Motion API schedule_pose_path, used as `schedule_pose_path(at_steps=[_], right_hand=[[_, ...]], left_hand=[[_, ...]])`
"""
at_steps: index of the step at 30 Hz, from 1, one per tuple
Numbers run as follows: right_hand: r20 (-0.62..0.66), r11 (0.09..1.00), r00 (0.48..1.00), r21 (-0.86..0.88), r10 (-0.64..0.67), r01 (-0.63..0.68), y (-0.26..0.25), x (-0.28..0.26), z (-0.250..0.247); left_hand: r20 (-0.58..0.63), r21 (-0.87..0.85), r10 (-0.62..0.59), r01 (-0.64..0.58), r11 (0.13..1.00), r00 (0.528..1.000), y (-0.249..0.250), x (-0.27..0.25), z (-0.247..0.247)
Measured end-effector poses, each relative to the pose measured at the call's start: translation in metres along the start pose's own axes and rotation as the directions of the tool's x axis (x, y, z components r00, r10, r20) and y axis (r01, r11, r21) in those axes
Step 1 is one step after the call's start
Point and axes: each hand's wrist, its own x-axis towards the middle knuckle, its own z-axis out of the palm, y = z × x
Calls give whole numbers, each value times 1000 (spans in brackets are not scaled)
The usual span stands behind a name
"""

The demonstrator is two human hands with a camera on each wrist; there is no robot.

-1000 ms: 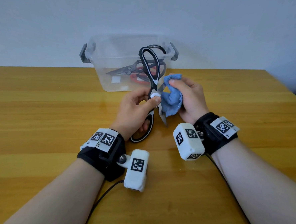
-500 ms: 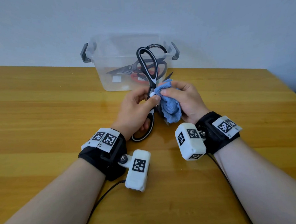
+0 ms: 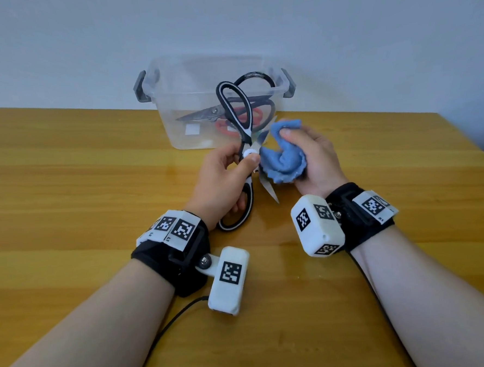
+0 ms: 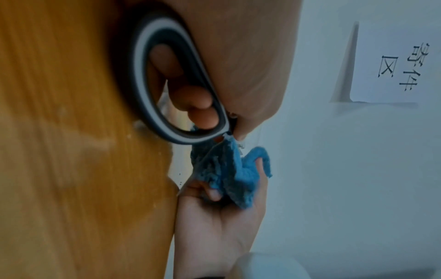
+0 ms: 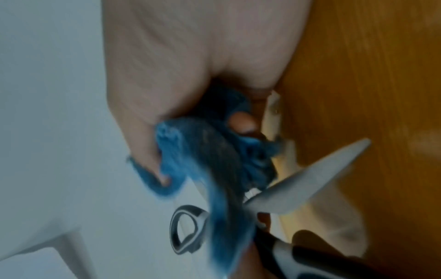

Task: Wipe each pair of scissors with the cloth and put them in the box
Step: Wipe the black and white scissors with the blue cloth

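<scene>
Head view: your left hand grips the black-and-white-handled steel scissors at the pivot, fingers through the lower loop, blades spread apart. Your right hand holds the bunched blue terry cloth closed around one blade, beside the pivot. Both hover over the middle of the wooden table. Near the table's far edge, the clear plastic box with grey latches already holds other scissors.
</scene>
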Motion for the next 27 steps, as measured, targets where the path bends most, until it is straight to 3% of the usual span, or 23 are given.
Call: schedule_pose_path(at_steps=[3,8,10,12,15,17,21,27], right_hand=[[123,965,992,-256,-21,52,5,-3,4],[57,957,995,-275,-78,90,7,-2,2],[19,962,994,-251,-106,107,9,-1,1],[-98,981,988,-168,-116,98,8,3,-2],[-258,997,964,36,-60,72,5,11,-11],[-299,994,953,88,-43,72,4,12,-12],[-214,993,976,107,-24,47,5,10,-11],[12,998,1000,-67,-5,6,6,3,-3]], left_hand=[[11,2,25,-25,1000,1000,1,0,-1],[39,-1,24,-24,1000,999,2,-1,-3],[49,5,14,-15,1000,999,2,-1,-3],[70,13,15,-16,1000,997,4,-2,-2],[94,11,29,-30,1000,995,6,-4,-1],[106,-2,38,-38,999,994,7,-6,0],[43,-53,-2,4,999,999,8,-6,-1],[-27,-153,-12,7,988,1000,6,-4,-1]])
